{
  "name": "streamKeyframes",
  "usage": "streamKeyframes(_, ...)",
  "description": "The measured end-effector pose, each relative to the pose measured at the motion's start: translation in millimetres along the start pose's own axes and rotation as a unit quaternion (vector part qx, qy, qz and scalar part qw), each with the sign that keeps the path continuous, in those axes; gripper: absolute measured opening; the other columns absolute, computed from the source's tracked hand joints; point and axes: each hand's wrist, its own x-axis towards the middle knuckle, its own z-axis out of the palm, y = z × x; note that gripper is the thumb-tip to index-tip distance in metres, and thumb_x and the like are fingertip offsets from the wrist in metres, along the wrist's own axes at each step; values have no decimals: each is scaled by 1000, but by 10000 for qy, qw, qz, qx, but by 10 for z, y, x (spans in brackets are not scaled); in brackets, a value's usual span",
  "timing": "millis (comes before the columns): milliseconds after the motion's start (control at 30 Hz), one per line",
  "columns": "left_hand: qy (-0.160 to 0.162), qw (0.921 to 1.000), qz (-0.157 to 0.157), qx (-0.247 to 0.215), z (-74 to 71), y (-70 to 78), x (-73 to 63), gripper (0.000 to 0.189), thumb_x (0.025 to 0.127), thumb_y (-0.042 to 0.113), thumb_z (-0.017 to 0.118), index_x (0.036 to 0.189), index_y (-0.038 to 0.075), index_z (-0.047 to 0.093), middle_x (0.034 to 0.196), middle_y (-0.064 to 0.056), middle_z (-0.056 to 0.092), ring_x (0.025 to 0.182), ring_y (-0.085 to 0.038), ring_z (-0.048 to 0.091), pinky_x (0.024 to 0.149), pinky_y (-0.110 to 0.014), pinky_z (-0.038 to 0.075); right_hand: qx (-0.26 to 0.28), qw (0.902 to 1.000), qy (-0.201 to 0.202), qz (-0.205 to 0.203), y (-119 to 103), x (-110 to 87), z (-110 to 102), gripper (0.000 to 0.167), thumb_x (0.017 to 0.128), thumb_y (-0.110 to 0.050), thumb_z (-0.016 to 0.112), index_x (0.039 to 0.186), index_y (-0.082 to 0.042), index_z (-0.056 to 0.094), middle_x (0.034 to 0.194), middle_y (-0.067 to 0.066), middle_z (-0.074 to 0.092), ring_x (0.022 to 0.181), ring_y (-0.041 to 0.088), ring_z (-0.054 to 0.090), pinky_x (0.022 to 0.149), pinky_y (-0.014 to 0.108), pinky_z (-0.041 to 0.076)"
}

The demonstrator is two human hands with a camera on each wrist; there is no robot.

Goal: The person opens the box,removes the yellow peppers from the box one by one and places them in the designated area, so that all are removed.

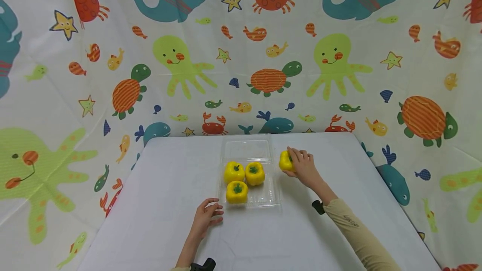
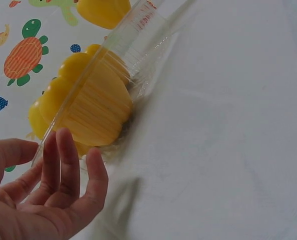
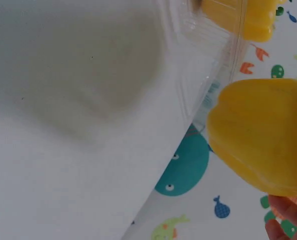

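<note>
A clear plastic clamshell container (image 1: 263,198) lies opened on the white table, its lid (image 1: 246,149) folded back to the far side. Three yellow bell peppers sit in its base: one at back left (image 1: 234,173), one at back right (image 1: 255,174) and one at front left (image 1: 237,193). My right hand (image 1: 304,168) grips another yellow bell pepper (image 3: 261,135) in the air just right of the container. At the container's near left corner, my left hand (image 1: 205,217) pinches the rim between thumb (image 2: 21,152) and fingers, the other fingers loosely bent.
The white table (image 1: 169,170) extends on both sides of the container. Behind it hangs a curtain (image 1: 233,24) printed with sea animals. A dark strap device sits on each wrist, the right one (image 1: 318,207) beside a beige sleeve (image 1: 357,229).
</note>
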Motion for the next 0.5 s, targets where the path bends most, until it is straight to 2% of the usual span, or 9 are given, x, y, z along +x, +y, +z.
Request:
streamKeyframes(267, 9, 10000, 17, -13, 9, 13, -11, 35, 93, 17, 46, 120, -5, 42, 92, -12, 65, 73, -12, 63, 69, -35, 55, 199, 9996, -103, 143, 105, 24, 68, 76, 73, -39, 69, 133, -6, 36, 122, 18, 47, 99, 36, 43, 78, 49, 39)
streamKeyframes(500, -2, 10000, 29, -20, 2, -2, -9, 35, 93, 17, 45, 121, -4, 42, 91, -11, 65, 74, -13, 63, 69, -35, 55, 482, 9981, -193, 339, 174, 57, 110, 78, 74, -39, 69, 134, -3, 33, 122, 20, 48, 101, 36, 44, 79, 49, 39)
